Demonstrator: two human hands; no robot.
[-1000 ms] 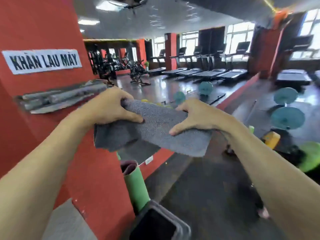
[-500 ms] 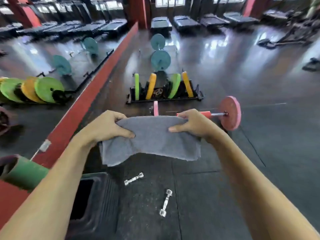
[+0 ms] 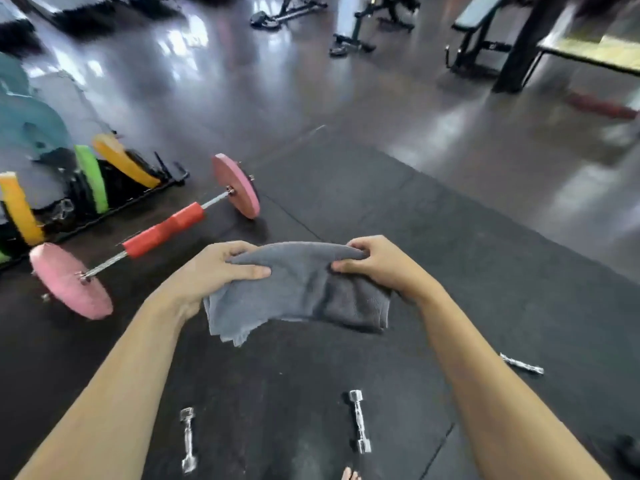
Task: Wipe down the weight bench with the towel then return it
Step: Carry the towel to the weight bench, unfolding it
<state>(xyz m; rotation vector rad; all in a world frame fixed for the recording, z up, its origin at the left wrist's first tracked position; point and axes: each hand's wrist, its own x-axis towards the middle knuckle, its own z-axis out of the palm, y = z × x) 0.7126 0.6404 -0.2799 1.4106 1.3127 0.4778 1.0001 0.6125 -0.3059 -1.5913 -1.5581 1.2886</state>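
Both hands hold a folded grey towel (image 3: pixel 301 289) in front of me at about waist height, above the black rubber floor. My left hand (image 3: pixel 214 271) grips the towel's left end, thumb on top. My right hand (image 3: pixel 377 268) pinches its right end. The towel sags between them and its lower layers hang loose. A weight bench (image 3: pixel 476 12) with a dark pad and a black frame stands far off at the top right, blurred.
A barbell (image 3: pixel 162 226) with pink plates and a red sleeve lies on the floor to the left. Behind it is a rack of green and yellow plates (image 3: pixel 90 174). Chrome dumbbells (image 3: pixel 360 420) lie on the mat near my feet. A dark post (image 3: pixel 519 46) stands at the top right.
My view has swung right, away from the red wall and towel rack, across the plate rack and barbell toward the open gym floor. Both hands keep hold of the towel, now more bunched.
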